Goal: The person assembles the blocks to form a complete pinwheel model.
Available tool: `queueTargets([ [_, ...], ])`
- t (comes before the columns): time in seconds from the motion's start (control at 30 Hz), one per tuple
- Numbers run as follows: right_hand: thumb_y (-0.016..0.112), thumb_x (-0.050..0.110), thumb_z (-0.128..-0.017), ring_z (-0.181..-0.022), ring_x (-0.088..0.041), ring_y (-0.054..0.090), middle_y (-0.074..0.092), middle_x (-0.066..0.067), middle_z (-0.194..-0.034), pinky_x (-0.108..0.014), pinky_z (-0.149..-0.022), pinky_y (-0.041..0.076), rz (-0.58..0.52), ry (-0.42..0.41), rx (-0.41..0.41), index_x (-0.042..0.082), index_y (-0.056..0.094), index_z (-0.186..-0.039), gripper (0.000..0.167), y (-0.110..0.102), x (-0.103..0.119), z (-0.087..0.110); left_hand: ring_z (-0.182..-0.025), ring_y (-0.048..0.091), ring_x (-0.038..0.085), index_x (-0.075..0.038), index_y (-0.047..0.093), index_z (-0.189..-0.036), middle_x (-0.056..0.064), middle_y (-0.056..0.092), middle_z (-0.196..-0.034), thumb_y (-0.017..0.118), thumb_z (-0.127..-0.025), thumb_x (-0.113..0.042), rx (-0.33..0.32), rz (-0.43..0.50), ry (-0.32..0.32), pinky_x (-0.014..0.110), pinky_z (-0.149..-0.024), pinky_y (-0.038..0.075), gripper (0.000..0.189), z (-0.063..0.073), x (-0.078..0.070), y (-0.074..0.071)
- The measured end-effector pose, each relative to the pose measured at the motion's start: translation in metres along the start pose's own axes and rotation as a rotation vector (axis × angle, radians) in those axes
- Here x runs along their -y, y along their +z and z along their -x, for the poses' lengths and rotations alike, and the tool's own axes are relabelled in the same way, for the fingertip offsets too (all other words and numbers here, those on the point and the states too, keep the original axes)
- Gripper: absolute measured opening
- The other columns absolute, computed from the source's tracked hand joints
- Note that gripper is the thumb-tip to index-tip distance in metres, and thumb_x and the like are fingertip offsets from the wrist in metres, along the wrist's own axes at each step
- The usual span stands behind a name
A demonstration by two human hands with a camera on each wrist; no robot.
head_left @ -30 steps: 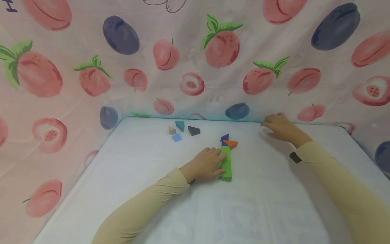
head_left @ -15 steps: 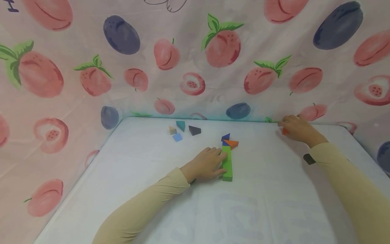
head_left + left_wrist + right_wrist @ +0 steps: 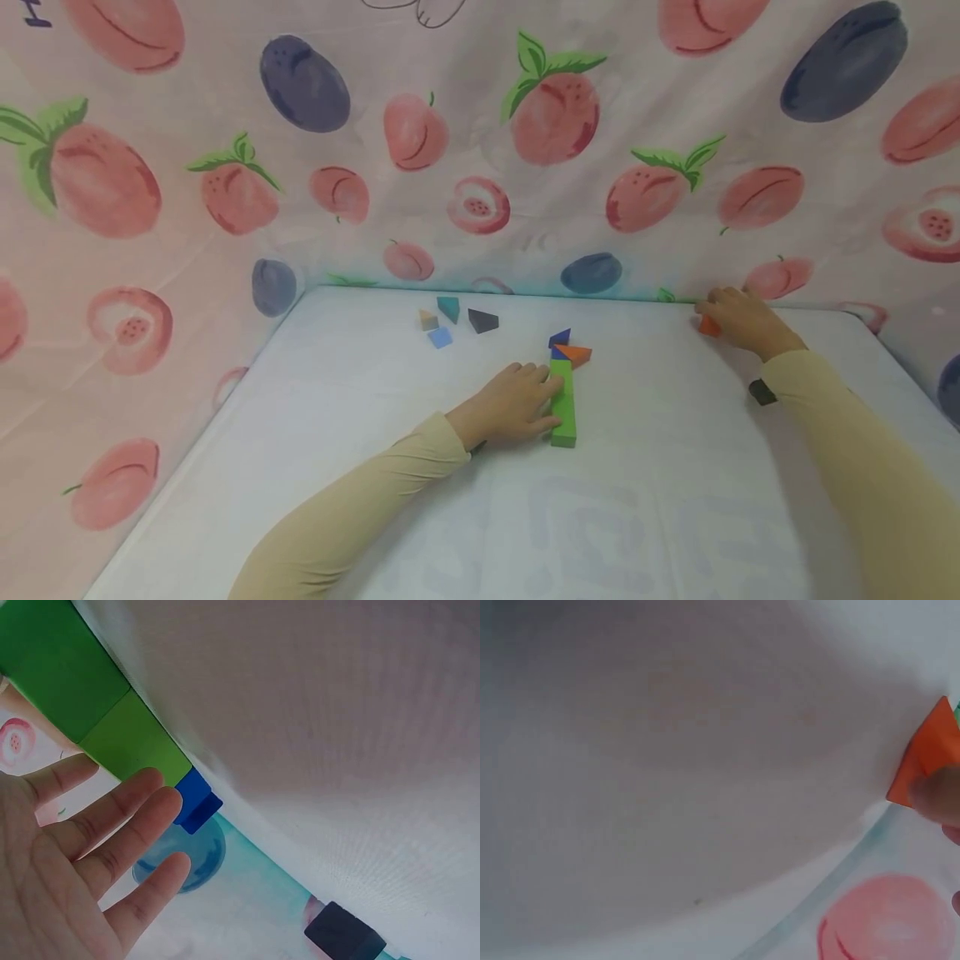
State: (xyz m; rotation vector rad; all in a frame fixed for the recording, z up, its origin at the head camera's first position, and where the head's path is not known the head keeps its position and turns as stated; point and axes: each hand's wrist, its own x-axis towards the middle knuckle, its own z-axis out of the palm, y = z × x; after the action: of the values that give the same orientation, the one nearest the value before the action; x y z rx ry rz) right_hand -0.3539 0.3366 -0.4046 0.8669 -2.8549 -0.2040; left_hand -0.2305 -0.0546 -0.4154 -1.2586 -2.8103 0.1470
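Note:
In the head view, two green blocks [image 3: 564,425] lie end to end mid-table. My left hand [image 3: 510,404] rests along their left side, with thumb and fingertips touching them. The left wrist view shows its fingers [image 3: 131,859] fairly straight and spread beside the lighter green block [image 3: 135,739]. Against the far green end sit blue triangular blocks [image 3: 559,337] and an orange triangular block [image 3: 576,355]. At the far right, my right hand [image 3: 742,321] pinches another orange triangular block [image 3: 708,327] near the back edge. In the right wrist view, a blurred thumb overlaps this orange block [image 3: 934,746].
Back left of the middle lie a teal block [image 3: 448,309], a black block [image 3: 483,321], a light blue block [image 3: 440,337] and a small wooden-coloured block [image 3: 428,320]. Fruit-printed cloth [image 3: 420,217] rises behind the white table [image 3: 360,467] and along its left side.
My right hand has moved right along the back edge, and the orange block at its fingertips has come into view. My left hand stays at the green blocks. The head view has shifted slightly.

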Motion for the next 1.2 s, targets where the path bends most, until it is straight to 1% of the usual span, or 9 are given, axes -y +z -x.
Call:
queueTargets([
  [0.1, 0.061, -0.011, -0.079, -0.095, -0.039, 0.053, 0.058, -0.02, -0.098, -0.059, -0.087, 0.037, 0.012, 0.017, 0.023, 0.003, 0.061, -0.107, 0.031, 0.001, -0.002, 0.001, -0.091, 0.049, 0.012, -0.018, 0.045, -0.123, -0.003, 0.052, -0.101, 0.046, -0.092, -0.053, -0.001, 0.01, 0.003, 0.028, -0.083, 0.043, 0.047, -0.001, -0.001, 0.001],
  [0.2, 0.06, -0.011, -0.08, -0.093, -0.038, 0.054, 0.058, -0.019, -0.095, -0.053, -0.082, 0.038, 0.029, 0.024, 0.024, 0.003, 0.063, -0.106, 0.029, 0.0, -0.003, 0.002, -0.09, 0.049, 0.012, -0.018, 0.045, -0.122, -0.003, 0.052, -0.1, 0.047, -0.092, -0.053, -0.005, 0.011, 0.004, 0.028, -0.082, 0.043, 0.046, -0.002, -0.002, 0.001],
  [0.4, 0.061, -0.01, -0.078, -0.084, -0.036, 0.055, 0.059, -0.017, -0.087, -0.048, -0.073, 0.04, 0.064, -0.004, -0.031, 0.002, 0.065, -0.099, 0.025, -0.002, -0.004, 0.004, -0.091, 0.049, 0.012, -0.018, 0.045, -0.123, -0.003, 0.053, -0.101, 0.046, -0.092, -0.054, -0.003, 0.006, 0.002, 0.029, -0.084, 0.044, 0.047, -0.001, -0.002, 0.001],
  [0.57, 0.069, -0.008, -0.072, -0.079, -0.033, 0.055, 0.059, -0.015, -0.085, -0.046, -0.068, 0.039, 0.06, -0.04, -0.075, 0.001, 0.065, -0.094, 0.025, -0.002, -0.002, 0.005, -0.091, 0.049, 0.012, -0.018, 0.045, -0.123, -0.002, 0.053, -0.102, 0.046, -0.092, -0.054, 0.002, 0.004, -0.002, 0.029, -0.085, 0.044, 0.047, 0.0, -0.002, -0.001],
  [0.67, 0.075, -0.004, -0.07, -0.084, -0.033, 0.055, 0.06, -0.014, -0.088, -0.051, -0.076, 0.04, 0.064, -0.042, -0.069, 0.002, 0.065, -0.094, 0.027, -0.001, 0.002, 0.005, -0.089, 0.049, 0.012, -0.017, 0.046, -0.123, -0.002, 0.053, -0.1, 0.046, -0.092, -0.053, -0.003, -0.011, 0.003, 0.029, -0.083, 0.044, 0.048, 0.0, -0.002, -0.001],
  [0.8, 0.077, 0.0, -0.069, -0.091, -0.036, 0.056, 0.063, -0.017, -0.093, -0.062, -0.087, 0.037, 0.084, -0.055, -0.086, 0.0, 0.066, -0.095, 0.028, -0.002, 0.01, 0.006, -0.089, 0.049, 0.012, -0.016, 0.046, -0.124, -0.002, 0.052, -0.1, 0.046, -0.092, -0.054, -0.007, -0.023, 0.01, 0.029, -0.083, 0.045, 0.05, 0.0, -0.001, 0.001],
  [0.93, 0.077, 0.001, -0.069, -0.093, -0.037, 0.056, 0.063, -0.018, -0.095, -0.064, -0.087, 0.038, 0.096, -0.091, -0.124, 0.0, 0.065, -0.094, 0.028, -0.004, 0.019, 0.008, -0.089, 0.049, 0.012, -0.016, 0.045, -0.125, -0.002, 0.052, -0.1, 0.046, -0.092, -0.053, -0.004, -0.014, 0.008, 0.029, -0.084, 0.045, 0.049, -0.001, -0.001, 0.001],
  [1.03, 0.078, 0.003, -0.067, -0.094, -0.036, 0.057, 0.064, -0.017, -0.095, -0.064, -0.088, 0.038, 0.11, -0.128, -0.154, 0.001, 0.064, -0.093, 0.03, -0.005, 0.027, 0.007, -0.089, 0.049, 0.012, -0.016, 0.045, -0.124, -0.002, 0.052, -0.1, 0.047, -0.092, -0.053, 0.002, -0.006, 0.005, 0.03, -0.084, 0.045, 0.049, 0.0, 0.0, 0.001],
  [1.2, 0.08, 0.002, -0.064, -0.092, -0.035, 0.059, 0.065, -0.016, -0.092, -0.062, -0.087, 0.039, 0.122, -0.2, -0.212, 0.003, 0.061, -0.091, 0.033, -0.006, 0.04, 0.005, -0.091, 0.05, 0.013, -0.016, 0.045, -0.125, -0.002, 0.053, -0.102, 0.046, -0.093, -0.053, 0.01, -0.006, 0.003, 0.031, -0.086, 0.045, 0.049, 0.0, -0.001, -0.001],
])
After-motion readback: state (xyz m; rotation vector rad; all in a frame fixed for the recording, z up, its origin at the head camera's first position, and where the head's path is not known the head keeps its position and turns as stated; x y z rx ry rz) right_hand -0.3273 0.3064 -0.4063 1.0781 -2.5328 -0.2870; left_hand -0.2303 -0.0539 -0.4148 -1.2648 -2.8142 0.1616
